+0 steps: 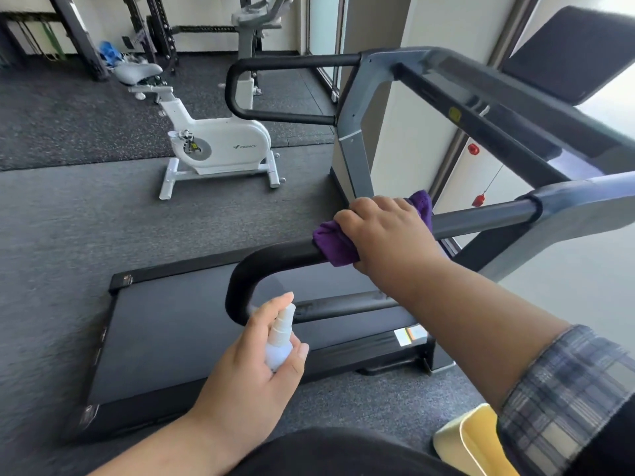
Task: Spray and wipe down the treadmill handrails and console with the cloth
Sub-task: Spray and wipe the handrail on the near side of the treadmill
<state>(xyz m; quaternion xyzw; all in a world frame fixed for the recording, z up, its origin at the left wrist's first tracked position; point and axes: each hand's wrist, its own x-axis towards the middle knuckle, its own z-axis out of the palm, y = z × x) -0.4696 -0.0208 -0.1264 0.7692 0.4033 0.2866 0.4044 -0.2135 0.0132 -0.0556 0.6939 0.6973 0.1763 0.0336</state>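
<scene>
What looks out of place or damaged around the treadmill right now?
Nothing stands out. The right hand grips the purple cloth wrapped round the near handrail, the left hand holds the spray bottle upright, and the treadmill belt shows no spills or damage.

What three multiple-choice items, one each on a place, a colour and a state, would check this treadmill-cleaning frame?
1. Where is the cloth?
A. On the floor
B. Wrapped on the near handrail
C. On the exercise bike's seat

2. What colour is the cloth?
A. Purple
B. Yellow
C. White

3. What is the left hand doing?
A. Resting open on the belt
B. Gripping the far handrail
C. Holding the spray bottle

Answers: 1 B, the right hand presses it around the near rail. 2 A, purple folds show beside the hand. 3 C, the fingers curl round the small white bottle.
</scene>
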